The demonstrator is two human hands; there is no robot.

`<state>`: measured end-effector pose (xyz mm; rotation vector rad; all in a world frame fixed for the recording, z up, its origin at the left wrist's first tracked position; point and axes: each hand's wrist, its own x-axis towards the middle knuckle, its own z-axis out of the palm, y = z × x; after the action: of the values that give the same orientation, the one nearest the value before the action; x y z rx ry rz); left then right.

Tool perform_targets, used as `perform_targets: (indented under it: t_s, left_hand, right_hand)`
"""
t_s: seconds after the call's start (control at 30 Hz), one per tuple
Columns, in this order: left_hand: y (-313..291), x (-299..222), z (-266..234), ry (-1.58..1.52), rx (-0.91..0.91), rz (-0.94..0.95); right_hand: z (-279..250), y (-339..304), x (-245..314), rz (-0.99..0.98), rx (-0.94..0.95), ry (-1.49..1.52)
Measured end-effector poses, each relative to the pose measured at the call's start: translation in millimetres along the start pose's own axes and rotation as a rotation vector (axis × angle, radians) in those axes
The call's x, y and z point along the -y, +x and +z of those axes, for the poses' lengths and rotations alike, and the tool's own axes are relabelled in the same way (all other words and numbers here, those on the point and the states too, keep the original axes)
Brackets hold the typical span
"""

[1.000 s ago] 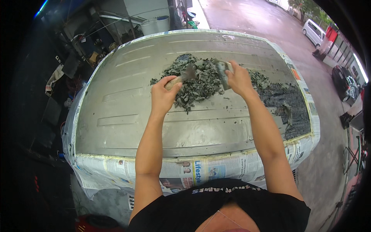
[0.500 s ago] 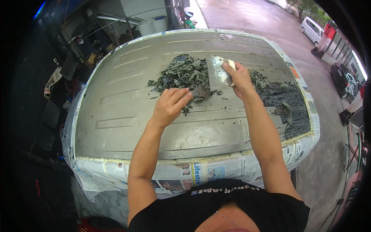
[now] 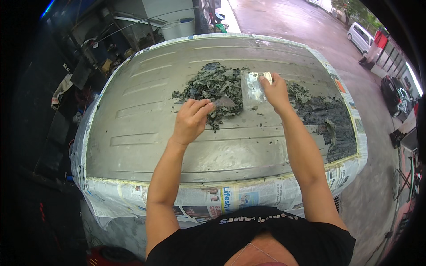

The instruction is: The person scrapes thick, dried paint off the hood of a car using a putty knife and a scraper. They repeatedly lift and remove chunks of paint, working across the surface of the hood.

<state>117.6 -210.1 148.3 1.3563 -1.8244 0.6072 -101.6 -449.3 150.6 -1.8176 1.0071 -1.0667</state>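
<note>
Your left hand (image 3: 191,123) pinches a putty knife (image 3: 225,102), its blade at the near side of the paint-flake heap (image 3: 206,84); your right hand (image 3: 277,94) pinches a flat scraper (image 3: 253,90) just right of that heap.

Left arm (image 3: 163,188) and right arm (image 3: 310,164) extended forward, elbows (image 3: 161,204) slightly bent, forearms (image 3: 298,133) converging. Left grip (image 3: 191,122): closed, back of the hand upward, fingers (image 3: 200,105) bent. Right grip (image 3: 277,94): closed, farther forward.

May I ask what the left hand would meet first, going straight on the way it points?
Most likely the pile of dark flakes beyond the left hand, though exact depth is unclear.
</note>
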Motion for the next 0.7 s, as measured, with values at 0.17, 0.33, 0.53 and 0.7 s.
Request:
perform_targets:
  t_s: [0.17,0.33,0.53,0.7]
  left_hand:
    - [-24.2,-16.1,32.5,-0.673,-0.083,-0.636]
    - [-14.1,-23.0,48.5,-0.962,-0.06,-0.811]
    - [5.1,-23.1,61.6,-0.943,-0.142,-0.887]
    - [13.5,25.8,67.1,-0.633,-0.315,-0.916]
  right_hand:
    - [10.4,-11.8,17.3,0.485,0.268,0.779]
    - [21.5,-19.0,12.1,0.619,0.364,0.941]
    - [24.7,-35.7,-21.9,0.647,0.507,1.052]
    - [3.5,-58.4,-46.6,0.591,0.434,0.86]
